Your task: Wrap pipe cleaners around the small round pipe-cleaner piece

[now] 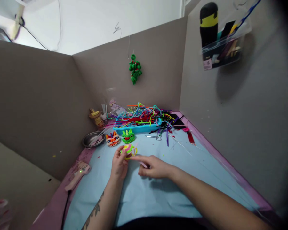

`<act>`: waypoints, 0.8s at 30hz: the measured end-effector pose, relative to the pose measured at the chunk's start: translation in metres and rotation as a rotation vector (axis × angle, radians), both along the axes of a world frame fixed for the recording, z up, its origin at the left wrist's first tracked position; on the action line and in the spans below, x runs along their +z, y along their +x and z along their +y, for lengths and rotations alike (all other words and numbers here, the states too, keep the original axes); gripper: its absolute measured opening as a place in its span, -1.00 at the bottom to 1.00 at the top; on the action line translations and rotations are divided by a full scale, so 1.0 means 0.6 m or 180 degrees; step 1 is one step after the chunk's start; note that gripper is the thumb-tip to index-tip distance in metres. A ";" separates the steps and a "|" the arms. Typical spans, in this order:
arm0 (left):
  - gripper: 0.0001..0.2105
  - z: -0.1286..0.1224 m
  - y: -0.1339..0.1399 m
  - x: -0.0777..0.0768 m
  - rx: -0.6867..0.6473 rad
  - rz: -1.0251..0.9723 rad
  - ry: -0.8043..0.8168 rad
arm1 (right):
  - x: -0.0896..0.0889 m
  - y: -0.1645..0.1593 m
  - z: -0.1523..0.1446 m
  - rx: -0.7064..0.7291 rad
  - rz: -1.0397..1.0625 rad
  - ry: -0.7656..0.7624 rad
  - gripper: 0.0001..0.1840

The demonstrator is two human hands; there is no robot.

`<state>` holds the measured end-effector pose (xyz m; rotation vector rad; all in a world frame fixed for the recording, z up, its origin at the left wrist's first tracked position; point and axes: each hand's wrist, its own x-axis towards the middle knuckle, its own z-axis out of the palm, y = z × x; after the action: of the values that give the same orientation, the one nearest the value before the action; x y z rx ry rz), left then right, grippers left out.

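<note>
My left hand (120, 161) pinches a small fuzzy piece (128, 148) coiled from yellow, pink and green pipe cleaner. At its right side a thin loop sticks out. My right hand (153, 166) reaches in from the right, its index finger stretched to the piece's lower edge. A pink pipe cleaner (143, 164) is held under its other, curled fingers. Just beyond my hands sit a green pipe-cleaner animal head (128, 136) and an orange-and-white one (113, 139).
A blue tray (136, 128) overflows with coloured pipe cleaners at the back. Scissors (155, 137) lie before it. On the left are a metal bowl (93, 139) and a corded glue gun (78, 175). Grey panels enclose the table; a clear bin (223, 52) hangs on the right one.
</note>
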<state>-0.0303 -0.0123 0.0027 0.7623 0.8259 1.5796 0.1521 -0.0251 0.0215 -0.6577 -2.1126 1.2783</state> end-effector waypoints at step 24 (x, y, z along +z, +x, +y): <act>-0.66 -0.019 0.023 0.006 -0.0748 0.0322 0.0162 | 0.012 0.015 0.037 -0.1413 0.0587 0.0753 -0.97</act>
<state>-0.0167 -0.0238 0.0063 0.9472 0.7419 1.3656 0.1611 -0.0029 0.0290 -0.8126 -1.7991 0.7995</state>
